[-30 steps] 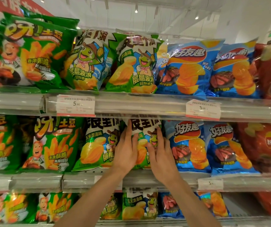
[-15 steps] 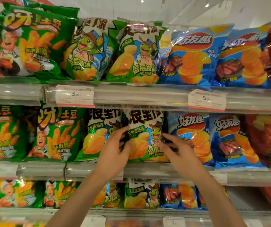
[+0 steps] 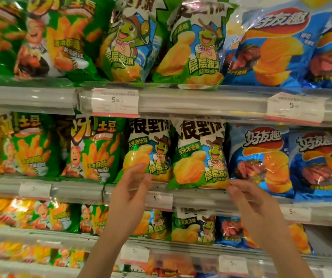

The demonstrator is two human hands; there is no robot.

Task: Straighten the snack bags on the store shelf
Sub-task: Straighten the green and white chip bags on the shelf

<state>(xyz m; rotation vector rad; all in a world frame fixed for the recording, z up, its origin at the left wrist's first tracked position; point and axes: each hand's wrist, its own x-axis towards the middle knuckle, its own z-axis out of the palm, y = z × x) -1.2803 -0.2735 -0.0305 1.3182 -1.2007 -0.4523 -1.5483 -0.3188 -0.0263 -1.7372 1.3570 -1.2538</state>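
Both hands are raised before the middle shelf [image 3: 201, 194]: the left hand [image 3: 130, 194] loose-fingered, grasping nothing; the right hand [image 3: 249, 199] relaxed too, its fingertips seemingly brushing the bottom corner of the upright green turtle bag [image 3: 200, 157]. Blue bags [image 3: 261, 159] stand beside.

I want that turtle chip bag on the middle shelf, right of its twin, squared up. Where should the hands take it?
Probably by its two lower side edges, coming straight in from the front. The turtle bag stands upright with its bottom overhanging the shelf rail, and the left hand and right hand flank it already.
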